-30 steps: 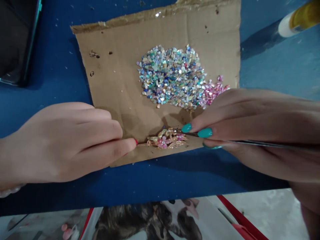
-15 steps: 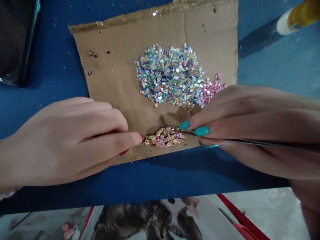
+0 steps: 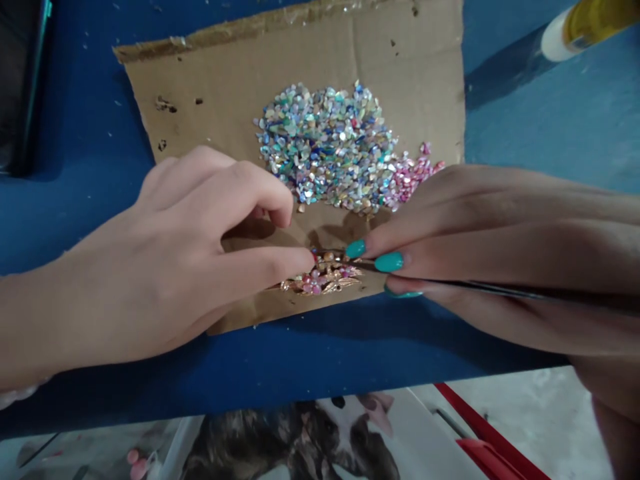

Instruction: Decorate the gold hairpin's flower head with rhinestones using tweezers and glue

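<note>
A gold-coloured flower ornament (image 3: pixel 314 283) with pink petals and leaf shapes lies near the front edge of the cardboard (image 3: pixel 200 133). My left hand (image 3: pixel 185 247) is open over its left side. The thumb, with a red nail, presses at the ornament's upper edge, while the index finger is bent and apart from it. My right hand (image 3: pixel 480 247), with turquoise nails, is closed on thin dark tweezers (image 3: pixel 493 288). Their tips reach the ornament's upper side, close to my left thumb; whether they pinch anything is too small to tell.
Behind the ornament a pile of shiny multicoloured chips (image 3: pixel 327 147) spreads over the cardboard, with pink chips (image 3: pixel 413 175) at its right. A bottle with yellow content (image 3: pixel 595 27) is at the back right of the blue table (image 3: pixel 320 360), a phone (image 3: pixel 20 80) at the far left.
My left thumb has moved right onto the ornament's top edge, and the index finger has lifted away from it. The right hand keeps its grip on the tweezers. The view has shifted slightly.
</note>
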`<state>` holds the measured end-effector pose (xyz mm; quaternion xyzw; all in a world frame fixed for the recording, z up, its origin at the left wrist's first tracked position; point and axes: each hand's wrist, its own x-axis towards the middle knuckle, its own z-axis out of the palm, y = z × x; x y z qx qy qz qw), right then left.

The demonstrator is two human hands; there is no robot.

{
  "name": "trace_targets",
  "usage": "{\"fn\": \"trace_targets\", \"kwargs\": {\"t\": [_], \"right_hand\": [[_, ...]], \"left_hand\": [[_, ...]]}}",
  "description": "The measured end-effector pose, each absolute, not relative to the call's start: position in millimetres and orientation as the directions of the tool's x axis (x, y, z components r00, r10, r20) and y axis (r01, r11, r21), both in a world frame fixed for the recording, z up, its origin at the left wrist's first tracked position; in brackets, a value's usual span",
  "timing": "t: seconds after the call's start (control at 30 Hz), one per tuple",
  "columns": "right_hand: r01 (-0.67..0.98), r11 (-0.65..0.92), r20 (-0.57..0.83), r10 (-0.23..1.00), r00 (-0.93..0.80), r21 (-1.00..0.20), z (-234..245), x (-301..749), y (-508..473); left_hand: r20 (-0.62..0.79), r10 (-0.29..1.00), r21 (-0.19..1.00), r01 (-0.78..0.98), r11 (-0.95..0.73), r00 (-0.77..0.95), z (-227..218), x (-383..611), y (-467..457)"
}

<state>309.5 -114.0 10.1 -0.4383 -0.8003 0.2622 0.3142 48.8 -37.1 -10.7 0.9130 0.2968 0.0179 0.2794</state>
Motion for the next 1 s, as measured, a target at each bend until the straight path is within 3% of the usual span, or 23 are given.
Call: {"fn": "trace_targets", "kwargs": {"t": [0.1,0.33,0.57,0.8,1.0], "right_hand": [[0.534,0.481,0.264,0.862,-0.432,-0.696,10.4,310.5,-115.2],[0.558,0.406,0.182,0.892,-0.413,-0.723,17.8,302.5,-108.4],[0.718,0.373,0.039,0.9,-0.435,-0.587,16.8,307.7,-115.8],[0.586,0.363,0.158,0.915,-0.371,-0.724,16.6,301.5,-107.9],[0.645,0.329,0.134,0.933,-0.334,-0.69,19.6,298.1,-115.2]], "left_hand": [[-0.188,0.601,0.505,0.602,-0.619,0.777,-8.5,53.5,-37.5],[-0.139,0.557,0.541,0.534,-0.649,0.818,-7.3,55.3,-41.0],[-0.098,0.559,0.543,0.514,-0.664,0.824,-10.6,54.4,-43.3],[-0.106,0.547,0.526,0.514,-0.678,0.83,-10.0,55.3,-41.4],[-0.133,0.567,0.499,0.549,-0.67,0.813,-8.1,55.9,-39.9]]}}
